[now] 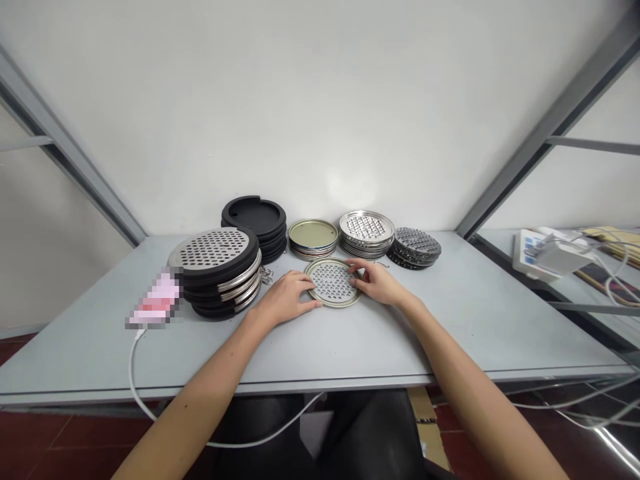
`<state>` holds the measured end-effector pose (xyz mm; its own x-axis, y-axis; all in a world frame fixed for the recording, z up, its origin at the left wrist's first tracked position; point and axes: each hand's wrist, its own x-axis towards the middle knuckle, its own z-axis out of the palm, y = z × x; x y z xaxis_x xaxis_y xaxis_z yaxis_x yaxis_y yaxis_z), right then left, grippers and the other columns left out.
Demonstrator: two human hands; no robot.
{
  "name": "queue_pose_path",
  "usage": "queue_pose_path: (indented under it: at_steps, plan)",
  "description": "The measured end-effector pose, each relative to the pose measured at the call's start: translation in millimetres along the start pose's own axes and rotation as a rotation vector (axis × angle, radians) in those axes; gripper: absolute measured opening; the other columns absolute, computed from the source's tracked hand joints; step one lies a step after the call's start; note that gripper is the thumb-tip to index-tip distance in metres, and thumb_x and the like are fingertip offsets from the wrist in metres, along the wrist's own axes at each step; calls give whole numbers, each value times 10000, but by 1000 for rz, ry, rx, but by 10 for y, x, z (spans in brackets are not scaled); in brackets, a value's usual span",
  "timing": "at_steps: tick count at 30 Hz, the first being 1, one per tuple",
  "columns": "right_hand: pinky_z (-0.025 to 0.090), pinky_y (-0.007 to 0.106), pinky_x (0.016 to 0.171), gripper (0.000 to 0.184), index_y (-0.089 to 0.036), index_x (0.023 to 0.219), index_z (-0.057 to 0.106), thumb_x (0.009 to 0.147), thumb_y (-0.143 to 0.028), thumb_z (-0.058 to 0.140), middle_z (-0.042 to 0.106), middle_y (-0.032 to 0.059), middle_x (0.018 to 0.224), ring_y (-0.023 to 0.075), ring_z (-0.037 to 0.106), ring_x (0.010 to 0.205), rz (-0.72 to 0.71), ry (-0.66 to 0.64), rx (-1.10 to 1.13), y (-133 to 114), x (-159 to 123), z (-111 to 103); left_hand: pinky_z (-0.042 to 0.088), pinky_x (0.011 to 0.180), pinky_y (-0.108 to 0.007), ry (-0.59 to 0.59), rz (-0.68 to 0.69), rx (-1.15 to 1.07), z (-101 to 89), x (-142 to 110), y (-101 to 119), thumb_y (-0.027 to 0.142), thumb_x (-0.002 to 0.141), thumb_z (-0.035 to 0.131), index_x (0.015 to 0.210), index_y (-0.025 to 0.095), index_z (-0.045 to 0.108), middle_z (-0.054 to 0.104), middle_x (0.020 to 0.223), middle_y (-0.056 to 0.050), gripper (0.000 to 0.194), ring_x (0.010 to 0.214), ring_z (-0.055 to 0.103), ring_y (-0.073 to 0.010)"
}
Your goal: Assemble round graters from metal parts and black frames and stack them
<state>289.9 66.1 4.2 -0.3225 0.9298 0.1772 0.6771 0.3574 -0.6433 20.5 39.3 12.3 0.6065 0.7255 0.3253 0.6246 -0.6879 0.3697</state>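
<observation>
A round grater disc with a pale gold rim lies on the table in front of me, its grey face full of rough holes. My left hand grips its left edge, fingers on the rim and thumb at the near side. On the right edge, my right hand holds the disc between curled fingers and thumb. Behind it stand a stack of pale gold round lids, a stack of silver grater discs and a stack of dark grater discs.
At left is a tall stack of black-and-silver round pieces with small chains beside it. Black round trays are stacked behind. A blurred-out phone leans there with a white cable. A power strip sits far right.
</observation>
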Motion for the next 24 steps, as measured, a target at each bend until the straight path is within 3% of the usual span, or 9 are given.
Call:
queue_pose_path:
  at_steps: [10, 24]
  plan:
    - [473, 268, 641, 442, -187, 1188, 599, 762, -277, 678, 694, 35, 1012, 101, 504, 584, 2, -1, 17, 20, 12, 2, 469, 947, -349, 4, 0, -44, -16, -2, 30, 372, 803, 720, 920, 203, 694, 686, 1031, -59, 207, 1041, 596, -231]
    - [461, 269, 599, 342, -191, 1089, 640, 765, -299, 633, 722, 24, 907, 117, 513, 562, 37, 118, 66, 12, 39, 52, 477, 961, -351, -22, -26, -36, 22, -12, 12, 384, 851, 663, 1038, 233, 737, 654, 1143, -73, 251, 1067, 610, -235]
